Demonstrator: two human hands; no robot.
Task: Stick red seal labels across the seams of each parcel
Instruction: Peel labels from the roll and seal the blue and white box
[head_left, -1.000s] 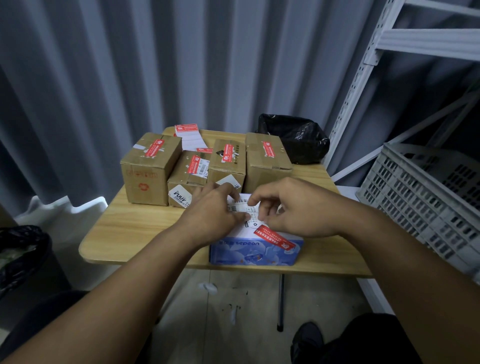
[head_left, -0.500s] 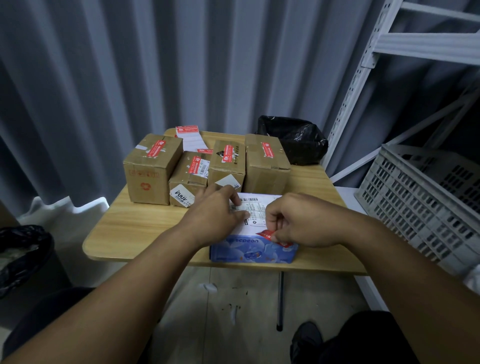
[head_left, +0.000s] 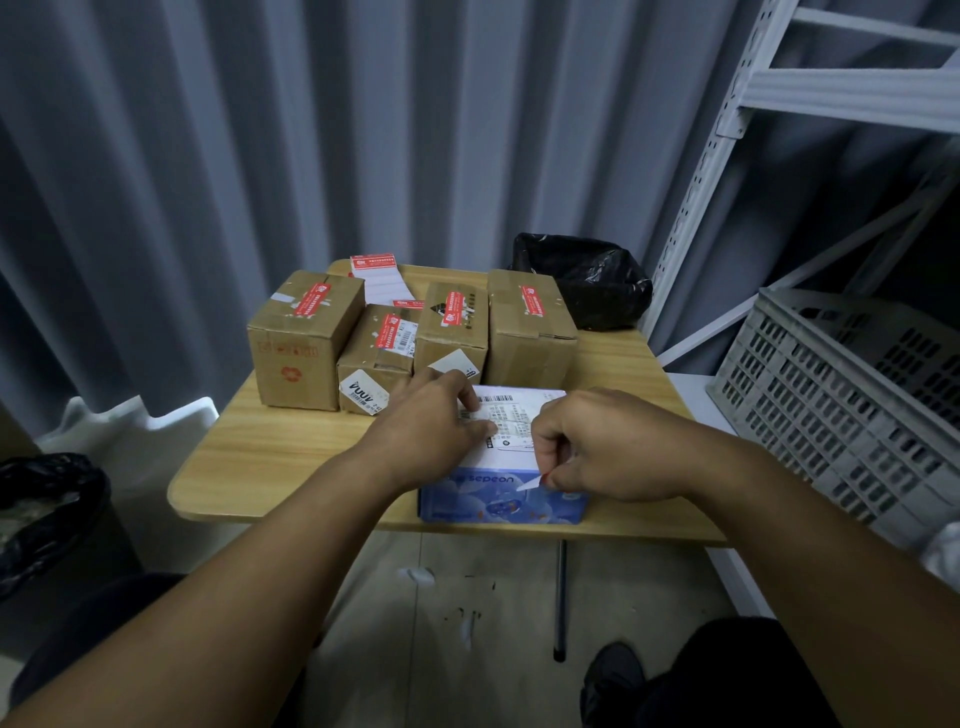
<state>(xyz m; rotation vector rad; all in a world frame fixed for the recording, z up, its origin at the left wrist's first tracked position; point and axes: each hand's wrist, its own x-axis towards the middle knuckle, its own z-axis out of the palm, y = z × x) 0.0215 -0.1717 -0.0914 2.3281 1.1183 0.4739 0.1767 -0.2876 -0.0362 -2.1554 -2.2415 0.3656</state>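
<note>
Blue parcel (head_left: 498, 499) under both hands: left (head_left: 434, 415) flat, right (head_left: 597, 447) pinching red seal label (head_left: 535, 482).

A grey pleated curtain (head_left: 234, 156) fills the upper left and centre of the frame. A white metal shelf rack (head_left: 810, 98) stands at upper right, with a grey slatted crate (head_left: 852, 405) below it. The wooden desk (head_left: 270, 457) stands on a pale floor (head_left: 467, 623) under dim light.
</note>
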